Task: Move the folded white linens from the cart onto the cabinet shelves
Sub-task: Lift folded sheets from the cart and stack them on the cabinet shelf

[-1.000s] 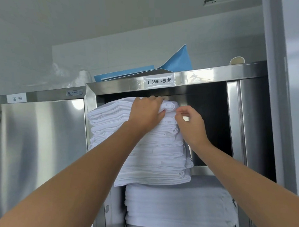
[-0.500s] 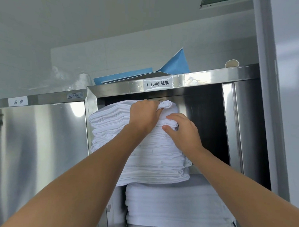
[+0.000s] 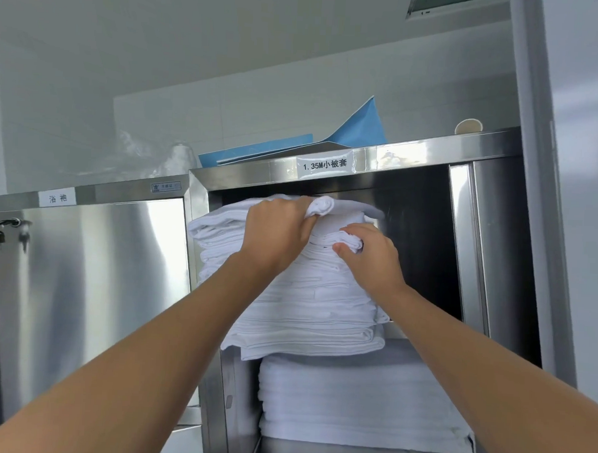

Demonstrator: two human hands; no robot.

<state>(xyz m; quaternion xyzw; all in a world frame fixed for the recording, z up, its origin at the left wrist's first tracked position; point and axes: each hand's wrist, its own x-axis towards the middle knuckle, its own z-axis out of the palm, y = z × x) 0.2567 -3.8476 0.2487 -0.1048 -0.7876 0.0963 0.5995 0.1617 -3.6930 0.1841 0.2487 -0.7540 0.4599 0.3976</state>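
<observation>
Our left hand now bunches the top linen's soft fold; right hand has curled into the stack.

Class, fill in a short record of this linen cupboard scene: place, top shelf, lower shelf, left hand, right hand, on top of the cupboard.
place: steel cabinet, door open
top shelf: tall linen stack, overhanging the front edge
lower shelf: second stack
left hand: grips a bunched fold at the stack's top
right hand: pinches a fold just below
on top: blue folder, paper cup
</observation>
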